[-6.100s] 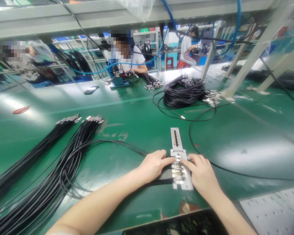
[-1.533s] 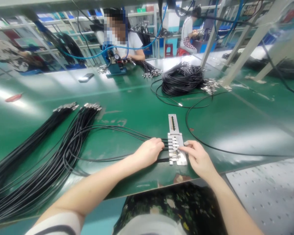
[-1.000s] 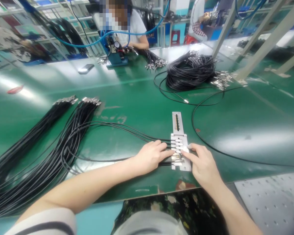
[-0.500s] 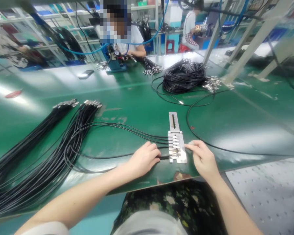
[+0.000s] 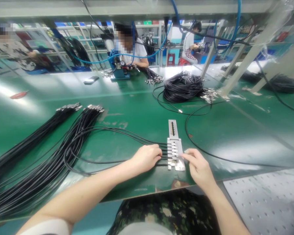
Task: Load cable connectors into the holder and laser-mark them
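A small metal fixture (image 5: 180,164) lies on the green table in front of me, its narrow slotted flap (image 5: 172,128) folded out away from me. Several silver cable ends (image 5: 173,150) sit side by side across it, with black cables (image 5: 134,136) running off to the left. My left hand (image 5: 148,158) is closed over these cables just left of the fixture; its fingertips are partly hidden. On the other side, my right hand (image 5: 198,164) reaches in with its index finger stretched to the fixture's right part. I see nothing held in it.
Two long bundles of black cable (image 5: 46,160) lie at left. A coiled cable heap (image 5: 182,87) is farther back, one loose cable (image 5: 225,160) curving rightward. Across the table a person works at a blue press (image 5: 120,71). A perforated metal plate (image 5: 267,192) is at right; posts stand behind.
The view has tilted up, so the table appears lower. My left hand has shifted along the fixture, away from me, uncovering the nearest cable. My right fingertip has slid slightly nearer me along the fixture.
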`<state>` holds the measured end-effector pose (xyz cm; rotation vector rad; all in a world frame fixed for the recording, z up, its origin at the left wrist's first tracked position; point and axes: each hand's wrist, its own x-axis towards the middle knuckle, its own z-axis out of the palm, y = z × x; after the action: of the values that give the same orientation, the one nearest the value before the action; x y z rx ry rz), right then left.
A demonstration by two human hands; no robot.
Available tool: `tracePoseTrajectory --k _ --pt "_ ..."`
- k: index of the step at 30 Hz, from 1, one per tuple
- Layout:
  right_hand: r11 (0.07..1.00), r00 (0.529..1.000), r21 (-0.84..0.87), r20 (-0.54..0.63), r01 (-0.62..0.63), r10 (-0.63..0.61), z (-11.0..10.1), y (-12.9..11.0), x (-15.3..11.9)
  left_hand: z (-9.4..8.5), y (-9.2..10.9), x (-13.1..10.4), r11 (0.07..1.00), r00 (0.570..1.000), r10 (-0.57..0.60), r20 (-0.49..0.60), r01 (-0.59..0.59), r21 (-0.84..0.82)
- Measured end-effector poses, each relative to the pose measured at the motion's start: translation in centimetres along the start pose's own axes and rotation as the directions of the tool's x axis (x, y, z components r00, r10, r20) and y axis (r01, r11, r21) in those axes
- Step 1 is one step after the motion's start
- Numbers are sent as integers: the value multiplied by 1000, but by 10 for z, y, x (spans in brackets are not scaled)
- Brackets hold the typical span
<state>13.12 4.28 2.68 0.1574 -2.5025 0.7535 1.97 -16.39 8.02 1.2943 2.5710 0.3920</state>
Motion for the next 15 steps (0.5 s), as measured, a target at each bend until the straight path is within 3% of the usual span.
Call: tracePoseTrajectory --k 5,11,15 --pt "990 992 -99 87 100 -92 1 -3 1 5 5 0 990 1000 -3 22 0 139" --pt "982 990 -144 80 126 -115 3 -4 3 12 -3 -4 975 985 174 11 -174 141" --pt "987 992 -125 89 99 -88 4 -2 4 15 -7 -7 939 967 241 77 -252 232"
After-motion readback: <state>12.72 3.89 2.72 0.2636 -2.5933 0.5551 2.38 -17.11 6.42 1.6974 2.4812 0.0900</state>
